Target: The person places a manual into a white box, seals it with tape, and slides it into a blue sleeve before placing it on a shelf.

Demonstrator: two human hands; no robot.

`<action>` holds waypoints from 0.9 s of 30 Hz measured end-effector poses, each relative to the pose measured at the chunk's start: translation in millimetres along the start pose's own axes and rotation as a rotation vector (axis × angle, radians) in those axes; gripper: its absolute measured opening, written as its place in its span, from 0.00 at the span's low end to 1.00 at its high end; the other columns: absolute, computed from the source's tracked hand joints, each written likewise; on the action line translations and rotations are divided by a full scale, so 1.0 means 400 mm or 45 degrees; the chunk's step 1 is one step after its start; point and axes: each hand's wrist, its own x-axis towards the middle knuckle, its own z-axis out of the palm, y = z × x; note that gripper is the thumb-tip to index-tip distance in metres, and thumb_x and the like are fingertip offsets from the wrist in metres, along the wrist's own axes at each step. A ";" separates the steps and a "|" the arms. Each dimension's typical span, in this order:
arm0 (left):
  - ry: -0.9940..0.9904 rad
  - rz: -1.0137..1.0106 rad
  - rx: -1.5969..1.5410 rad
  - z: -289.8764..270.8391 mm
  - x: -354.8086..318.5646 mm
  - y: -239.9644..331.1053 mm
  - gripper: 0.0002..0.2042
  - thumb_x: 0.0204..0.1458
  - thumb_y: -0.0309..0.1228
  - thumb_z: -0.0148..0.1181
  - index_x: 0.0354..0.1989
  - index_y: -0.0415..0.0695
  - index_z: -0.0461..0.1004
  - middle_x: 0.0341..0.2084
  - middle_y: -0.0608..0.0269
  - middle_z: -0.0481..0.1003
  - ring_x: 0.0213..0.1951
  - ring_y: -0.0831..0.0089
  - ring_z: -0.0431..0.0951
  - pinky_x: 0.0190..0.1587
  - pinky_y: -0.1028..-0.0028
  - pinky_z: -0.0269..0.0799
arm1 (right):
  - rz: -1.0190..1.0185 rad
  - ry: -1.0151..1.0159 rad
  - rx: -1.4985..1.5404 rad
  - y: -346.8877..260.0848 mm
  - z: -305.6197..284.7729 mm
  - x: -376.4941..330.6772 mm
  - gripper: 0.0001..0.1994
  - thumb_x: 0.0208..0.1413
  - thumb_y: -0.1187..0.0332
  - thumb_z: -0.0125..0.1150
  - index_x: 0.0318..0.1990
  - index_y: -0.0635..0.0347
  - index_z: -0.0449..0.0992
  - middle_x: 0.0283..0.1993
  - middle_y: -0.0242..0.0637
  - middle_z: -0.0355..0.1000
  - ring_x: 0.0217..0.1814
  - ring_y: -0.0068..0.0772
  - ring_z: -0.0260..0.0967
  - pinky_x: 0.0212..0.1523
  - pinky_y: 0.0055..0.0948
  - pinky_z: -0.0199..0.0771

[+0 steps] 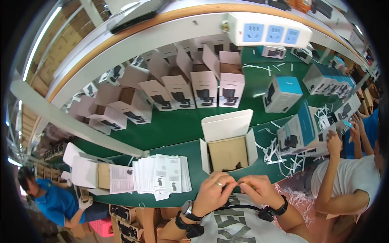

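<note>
1. Green bench (174, 129), lower centre: left hand (212, 190) and right hand (259, 190) pinch one small thin item (240, 185) between fingertips; too small to identify.
2. Open box (227, 150) sits just above; leaflets (162, 175) lower left.
3. Item likely light, easily dropped; fingertip pinch at both ends suits.

Leaflet stack (162, 175), power strip (267, 33) (overhead), row of open cartons (190, 87)

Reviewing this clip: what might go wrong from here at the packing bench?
1. The left hand and right hand pinch something small at the table's near edge; if it slips it may drop off the edge.
2. The fanned leaflet stack overhangs that edge and might slide off if nudged.
3. White strips beside the open box might get in.
</note>
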 end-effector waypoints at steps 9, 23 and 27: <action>0.219 -0.520 0.322 -0.205 -0.091 -0.202 0.05 0.62 0.17 0.53 0.42 0.36 0.75 0.40 0.46 0.76 0.40 0.51 0.77 0.39 0.57 0.73 | 0.155 0.529 0.264 0.141 -0.106 -0.082 0.08 0.65 0.73 0.66 0.49 0.63 0.79 0.33 0.26 0.73 0.30 0.13 0.63 0.30 0.20 0.63; -0.395 0.038 0.873 0.153 0.039 -0.186 0.43 0.46 0.32 0.77 0.73 0.40 0.64 0.70 0.40 0.64 0.68 0.37 0.67 0.68 0.51 0.67 | 0.301 0.408 -0.396 0.257 -0.081 0.124 0.11 0.63 0.68 0.69 0.49 0.62 0.79 0.37 0.36 0.77 0.37 0.31 0.75 0.38 0.26 0.75; -0.451 0.021 0.846 0.150 0.047 -0.194 0.45 0.41 0.32 0.79 0.72 0.40 0.66 0.71 0.43 0.64 0.69 0.37 0.66 0.68 0.51 0.68 | 0.138 0.466 -0.416 0.251 -0.120 0.157 0.09 0.62 0.70 0.69 0.47 0.62 0.81 0.41 0.43 0.81 0.38 0.40 0.80 0.38 0.30 0.78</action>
